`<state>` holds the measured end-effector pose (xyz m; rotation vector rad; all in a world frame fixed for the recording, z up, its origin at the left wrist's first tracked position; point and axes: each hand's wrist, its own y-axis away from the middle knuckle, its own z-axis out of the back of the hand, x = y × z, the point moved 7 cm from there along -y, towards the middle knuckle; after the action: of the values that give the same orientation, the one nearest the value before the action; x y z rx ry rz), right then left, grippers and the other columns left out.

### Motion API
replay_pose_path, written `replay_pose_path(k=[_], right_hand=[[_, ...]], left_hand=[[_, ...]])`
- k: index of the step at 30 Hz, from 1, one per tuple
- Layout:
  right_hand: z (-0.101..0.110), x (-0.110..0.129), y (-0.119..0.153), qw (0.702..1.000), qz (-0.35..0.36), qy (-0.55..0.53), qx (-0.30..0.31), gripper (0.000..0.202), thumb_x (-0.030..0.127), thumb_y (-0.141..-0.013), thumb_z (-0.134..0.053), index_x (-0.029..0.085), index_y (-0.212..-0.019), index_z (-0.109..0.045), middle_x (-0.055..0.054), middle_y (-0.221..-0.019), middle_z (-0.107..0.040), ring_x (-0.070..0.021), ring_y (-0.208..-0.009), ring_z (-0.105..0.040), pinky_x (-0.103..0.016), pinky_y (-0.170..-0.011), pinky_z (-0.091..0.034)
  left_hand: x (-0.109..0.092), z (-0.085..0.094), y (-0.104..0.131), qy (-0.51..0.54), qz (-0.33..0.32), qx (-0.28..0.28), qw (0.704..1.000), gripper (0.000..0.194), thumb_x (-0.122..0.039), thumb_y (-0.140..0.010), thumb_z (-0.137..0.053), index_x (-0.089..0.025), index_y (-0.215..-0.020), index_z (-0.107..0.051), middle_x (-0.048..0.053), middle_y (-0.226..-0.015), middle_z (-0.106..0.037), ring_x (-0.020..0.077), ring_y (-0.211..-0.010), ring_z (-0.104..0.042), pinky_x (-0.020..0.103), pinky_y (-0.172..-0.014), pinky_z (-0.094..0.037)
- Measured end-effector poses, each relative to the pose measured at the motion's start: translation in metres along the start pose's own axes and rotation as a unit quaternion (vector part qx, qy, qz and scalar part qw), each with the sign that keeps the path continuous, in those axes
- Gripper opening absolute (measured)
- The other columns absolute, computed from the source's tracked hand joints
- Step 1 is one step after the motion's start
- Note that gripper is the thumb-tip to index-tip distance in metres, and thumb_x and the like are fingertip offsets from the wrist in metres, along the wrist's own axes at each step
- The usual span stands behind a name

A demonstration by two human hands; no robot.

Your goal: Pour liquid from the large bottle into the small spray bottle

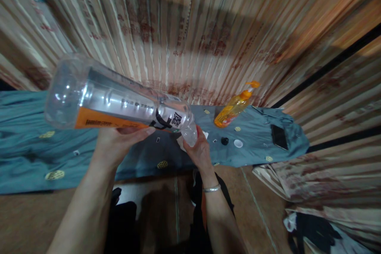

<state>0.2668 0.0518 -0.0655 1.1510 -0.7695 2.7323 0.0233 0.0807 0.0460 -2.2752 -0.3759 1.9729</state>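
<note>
A large clear plastic bottle [125, 101] with a silver, orange and black label is held tilted in front of me, base up at the left and neck down at the right. My left hand [119, 143] supports its body from below, thumb along the label, the other fingers mostly hidden behind it. My right hand [201, 151] is closed around the neck end. The bottle's mouth is hidden by that hand. A white scrap, perhaps paper, shows beside the right hand, partly hidden.
A blue-green cloth [178, 162] with yellow patterns covers the long narrow table. On it are a yellow pump bottle [230, 113], a small black cap [224, 141], a white disc [238, 143] and a dark phone [279, 137]. A patterned curtain [184, 39] hangs behind.
</note>
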Motion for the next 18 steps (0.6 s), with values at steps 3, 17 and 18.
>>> replay_pose_path(k=[3, 17, 18], right_hand=[[-0.0003, 0.0006, -0.0001, 1.000, -0.005, 0.000, 0.007, 0.066, 0.028, -0.076, -0.069, 0.014, -0.137, -0.047, -0.017, -0.125, -0.066, -0.0310, -0.118, -0.062, -0.046, -0.097, -0.054], [0.0004, -0.0003, -0.0001, 1.000, -0.009, -0.003, 0.005, 0.067, 0.030, -0.076, -0.068, 0.013, -0.137, -0.046, -0.018, -0.126, -0.065, -0.0318, -0.121, -0.061, -0.048, -0.097, -0.054], [0.0003, 0.0000, -0.0002, 1.000, -0.009, -0.003, 0.008, 0.067, 0.030, -0.076, -0.068, 0.014, -0.137, -0.046, -0.017, -0.125, -0.065, -0.0316, -0.120, -0.061, -0.048, -0.097, -0.054]], left_hand=[[0.0009, 0.0004, 0.0006, -0.002, 0.002, 0.004, 1.000, 0.031, -0.020, -0.046, -0.088, -0.018, -0.074, -0.075, 0.002, -0.073, -0.078, 0.0151, -0.063, -0.072, 0.025, -0.062, -0.062], [0.0071, 0.0029, 0.0017, -0.025, 0.016, 0.015, 0.999, 0.030, -0.026, -0.050, -0.088, -0.016, -0.075, -0.076, 0.005, -0.073, -0.078, 0.0186, -0.066, -0.072, 0.031, -0.065, -0.063], [0.0078, 0.0033, 0.0016, -0.030, 0.017, 0.016, 0.999, 0.030, -0.027, -0.050, -0.088, -0.016, -0.074, -0.076, 0.005, -0.073, -0.077, 0.0186, -0.066, -0.072, 0.031, -0.065, -0.063]])
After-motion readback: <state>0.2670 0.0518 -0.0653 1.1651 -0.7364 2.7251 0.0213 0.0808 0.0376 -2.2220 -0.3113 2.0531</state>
